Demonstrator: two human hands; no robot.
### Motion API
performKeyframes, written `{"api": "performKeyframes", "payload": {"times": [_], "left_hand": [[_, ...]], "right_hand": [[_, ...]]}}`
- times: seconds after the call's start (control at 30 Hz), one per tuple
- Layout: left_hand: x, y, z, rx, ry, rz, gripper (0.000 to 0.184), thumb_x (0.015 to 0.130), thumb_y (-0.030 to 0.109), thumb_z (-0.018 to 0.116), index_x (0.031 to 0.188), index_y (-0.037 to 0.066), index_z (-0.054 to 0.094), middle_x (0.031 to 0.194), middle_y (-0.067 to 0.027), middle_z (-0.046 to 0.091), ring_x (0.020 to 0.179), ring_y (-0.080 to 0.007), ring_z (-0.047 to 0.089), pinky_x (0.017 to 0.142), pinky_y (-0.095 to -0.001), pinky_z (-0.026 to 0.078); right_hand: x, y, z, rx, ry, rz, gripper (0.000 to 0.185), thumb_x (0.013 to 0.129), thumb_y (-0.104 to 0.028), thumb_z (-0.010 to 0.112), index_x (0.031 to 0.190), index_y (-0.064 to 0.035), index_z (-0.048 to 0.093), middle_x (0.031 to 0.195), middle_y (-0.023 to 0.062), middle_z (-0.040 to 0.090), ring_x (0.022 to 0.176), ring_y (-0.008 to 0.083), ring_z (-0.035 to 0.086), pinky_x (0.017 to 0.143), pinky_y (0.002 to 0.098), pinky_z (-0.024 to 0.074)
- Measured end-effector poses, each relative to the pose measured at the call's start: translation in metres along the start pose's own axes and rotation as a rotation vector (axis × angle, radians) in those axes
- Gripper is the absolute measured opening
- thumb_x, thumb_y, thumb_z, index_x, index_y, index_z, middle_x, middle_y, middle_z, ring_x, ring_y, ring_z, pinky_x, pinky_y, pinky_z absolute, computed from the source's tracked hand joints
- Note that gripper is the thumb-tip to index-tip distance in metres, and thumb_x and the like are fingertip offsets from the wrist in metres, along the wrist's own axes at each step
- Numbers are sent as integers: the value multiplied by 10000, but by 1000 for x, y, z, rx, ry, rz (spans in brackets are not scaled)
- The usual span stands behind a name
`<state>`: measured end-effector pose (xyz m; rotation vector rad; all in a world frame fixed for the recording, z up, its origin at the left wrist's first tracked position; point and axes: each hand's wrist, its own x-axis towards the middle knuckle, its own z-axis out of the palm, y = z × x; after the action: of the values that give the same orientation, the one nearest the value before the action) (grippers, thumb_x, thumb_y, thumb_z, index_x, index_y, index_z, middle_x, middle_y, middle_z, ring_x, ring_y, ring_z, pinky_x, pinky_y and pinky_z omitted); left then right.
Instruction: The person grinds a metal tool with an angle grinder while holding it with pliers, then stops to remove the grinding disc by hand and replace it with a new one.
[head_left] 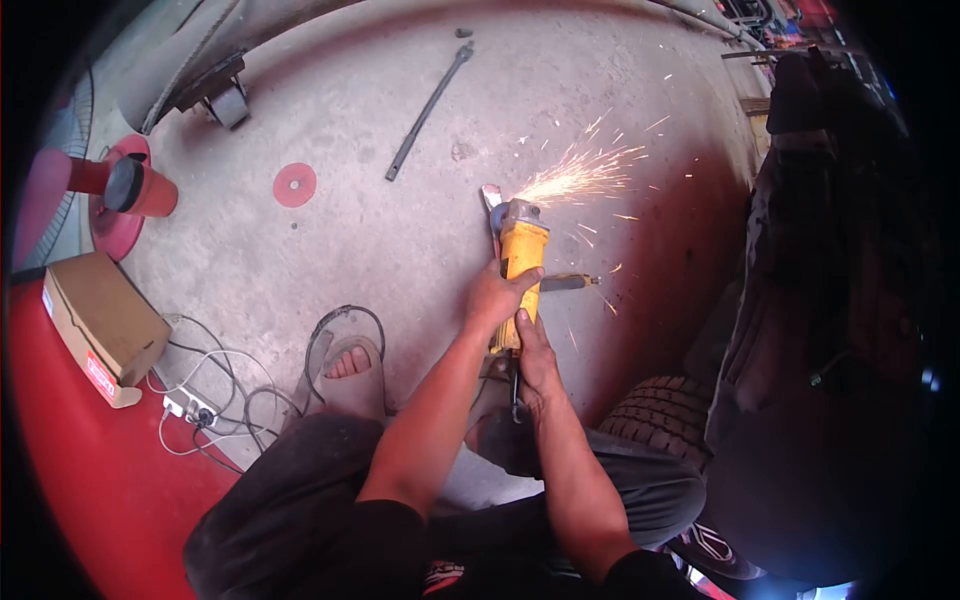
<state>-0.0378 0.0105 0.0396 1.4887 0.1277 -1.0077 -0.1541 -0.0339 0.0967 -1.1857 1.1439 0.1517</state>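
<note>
A yellow angle grinder [524,250] is gripped by both hands, its head pointing away from me. My left hand [497,295] is closed around the middle of its body, thumb across the top. Behind it, my right hand [536,355] wraps the rear end, where the cord comes out. The disc touches or sits very close to a narrow flat metal piece [491,196] near the floor. Bright sparks [590,172] fly from the disc toward the upper right. Just right of the grinder body is a yellow and dark tool or handle [568,283]; its kind is unclear.
A long metal bar [430,112] and a red disc [295,185] lie on the concrete floor. At left are a cardboard box [108,318], a power strip [187,407] with tangled cords, and a red stand [120,215]. A tyre [657,418] stands at lower right, close to my leg.
</note>
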Motion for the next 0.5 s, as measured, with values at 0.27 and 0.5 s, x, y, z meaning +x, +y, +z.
{"api": "performKeyframes", "payload": {"times": [0.27, 0.5], "left_hand": [[-10, -14, -2, 67, -9, 6, 686, 835, 484, 815, 1239, -47, 659, 1061, -196, 754, 958, -281, 742, 865, -385, 559], [24, 11, -6, -46, -46, 14, 647, 863, 405, 814, 1281, -56, 637, 1054, -185, 744, 909, -251, 733, 818, -364, 566]], "right_hand": [[-18, 14, 9, 61, 27, 2, 527, 1072, -487, 523, 1454, -128, 465, 1048, 26, 653, 801, 129, 637, 581, 275, 512], [9, -24, 19, 65, 9, 10, 544, 1057, -487, 559, 1460, -132, 476, 1049, 19, 660, 819, 126, 640, 590, 271, 503]]}}
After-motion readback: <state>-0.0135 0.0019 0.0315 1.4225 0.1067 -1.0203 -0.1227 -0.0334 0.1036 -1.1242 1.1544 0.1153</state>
